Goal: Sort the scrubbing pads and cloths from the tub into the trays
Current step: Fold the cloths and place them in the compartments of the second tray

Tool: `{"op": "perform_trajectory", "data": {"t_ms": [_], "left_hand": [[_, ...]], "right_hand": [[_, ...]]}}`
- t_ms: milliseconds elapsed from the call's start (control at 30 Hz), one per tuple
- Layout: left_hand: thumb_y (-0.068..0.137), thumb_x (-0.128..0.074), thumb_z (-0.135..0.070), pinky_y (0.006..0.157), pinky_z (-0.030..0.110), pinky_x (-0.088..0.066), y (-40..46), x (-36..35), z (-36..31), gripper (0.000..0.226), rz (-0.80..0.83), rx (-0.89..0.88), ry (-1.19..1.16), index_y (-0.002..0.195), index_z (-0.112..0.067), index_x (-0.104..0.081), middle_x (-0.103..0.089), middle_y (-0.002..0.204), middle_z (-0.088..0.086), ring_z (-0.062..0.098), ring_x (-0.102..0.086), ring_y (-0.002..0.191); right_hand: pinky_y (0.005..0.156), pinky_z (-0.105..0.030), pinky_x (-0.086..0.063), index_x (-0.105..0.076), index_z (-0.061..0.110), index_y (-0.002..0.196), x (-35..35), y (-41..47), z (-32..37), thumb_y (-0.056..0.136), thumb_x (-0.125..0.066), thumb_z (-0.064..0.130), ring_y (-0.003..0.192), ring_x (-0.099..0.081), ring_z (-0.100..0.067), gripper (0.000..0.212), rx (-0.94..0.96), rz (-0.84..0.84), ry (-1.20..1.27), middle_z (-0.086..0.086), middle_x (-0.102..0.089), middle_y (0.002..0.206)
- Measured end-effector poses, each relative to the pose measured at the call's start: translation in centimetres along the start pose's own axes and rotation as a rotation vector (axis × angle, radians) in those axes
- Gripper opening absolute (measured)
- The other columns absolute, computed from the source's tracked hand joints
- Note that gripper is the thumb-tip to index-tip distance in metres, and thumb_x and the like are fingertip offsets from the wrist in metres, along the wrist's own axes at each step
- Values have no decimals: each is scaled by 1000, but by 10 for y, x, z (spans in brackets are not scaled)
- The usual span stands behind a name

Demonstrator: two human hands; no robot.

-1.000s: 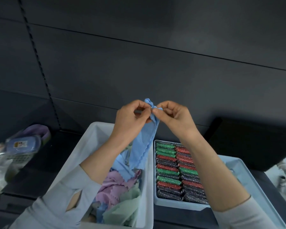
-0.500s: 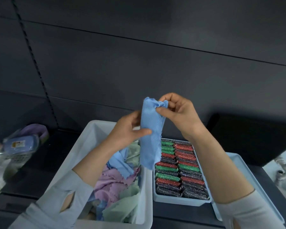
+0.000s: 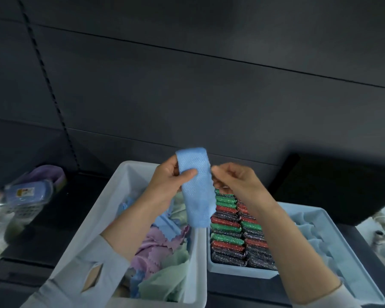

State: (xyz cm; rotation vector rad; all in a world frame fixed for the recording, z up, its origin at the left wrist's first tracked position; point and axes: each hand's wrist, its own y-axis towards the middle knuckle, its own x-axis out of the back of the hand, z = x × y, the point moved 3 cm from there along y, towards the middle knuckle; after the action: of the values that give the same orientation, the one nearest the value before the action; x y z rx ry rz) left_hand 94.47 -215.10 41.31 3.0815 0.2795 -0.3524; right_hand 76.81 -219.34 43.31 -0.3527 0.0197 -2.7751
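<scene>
Cloths fill the white tub [image 3: 82, 230] at seven o'clock; one blue cloth [image 3: 197, 187], folded to a strip, hangs above its right rim. Left hand [image 3: 171, 185] pinches it by thumb; right hand [image 3: 236, 183] touches its edge, fingers curled, grip unclear. Folding seems under way; next, lay it in the cloth tray [image 3: 347, 258] at four o'clock, beyond the pad tray [image 3: 238, 271]. Dark shelf [image 3: 31, 252], dark wall panels [image 3: 209, 85].

A dark shelf [image 3: 42, 245] carries a white tub [image 3: 87, 230] at the middle; just beside it on the right sits a tray [image 3: 238, 271] of scrubbing pads, then a pale blue tray [image 3: 362, 263]; packaged goods [image 3: 29, 194] lie at the far left
</scene>
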Motion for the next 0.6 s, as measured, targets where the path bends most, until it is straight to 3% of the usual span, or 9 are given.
{"op": "perform_trajectory", "data": {"t_ms": [133,300,400,533,600], "left_hand": [[94,-58,-4,86,39,-53,6,2,-1,26,-53,28,-50,117,-14,-62,-69,107,10,21,-65,96],[97,-53,-7,83,32,-56,6,-3,-7,24,53,19,-38,119,-10,-61,-71,109,10,20,-69,97],[94,-57,-6,84,32,-56,5,-8,-11,22,77,0,46,114,-12,-65,-71,108,10,18,-69,92],[87,-65,4,79,27,-59,8,-2,-12,30,50,-13,140,112,-12,-67,-71,102,3,13,-70,86],[83,-66,10,76,24,-58,10,1,-15,28,4,-62,157,106,-6,-69,-70,93,3,9,-68,79]], "right_hand": [[60,-21,-48,-74,9,82,-4,-2,-3,80,-79,13,63,-61,-9,7,41,62,-89,-1,-71,70],[70,-18,-50,-74,18,98,0,5,5,76,-77,42,77,-63,-3,33,65,-20,-55,1,-71,88],[70,-18,-50,-73,9,103,-5,8,6,84,-73,21,77,-64,-7,22,87,92,39,-4,-74,91],[83,-36,-54,-72,6,106,-2,16,2,86,-70,9,87,-66,-21,21,96,83,147,-16,-73,101],[81,-31,-54,-73,7,104,-2,18,4,88,-66,2,86,-66,-16,19,165,64,169,-10,-73,96]]}}
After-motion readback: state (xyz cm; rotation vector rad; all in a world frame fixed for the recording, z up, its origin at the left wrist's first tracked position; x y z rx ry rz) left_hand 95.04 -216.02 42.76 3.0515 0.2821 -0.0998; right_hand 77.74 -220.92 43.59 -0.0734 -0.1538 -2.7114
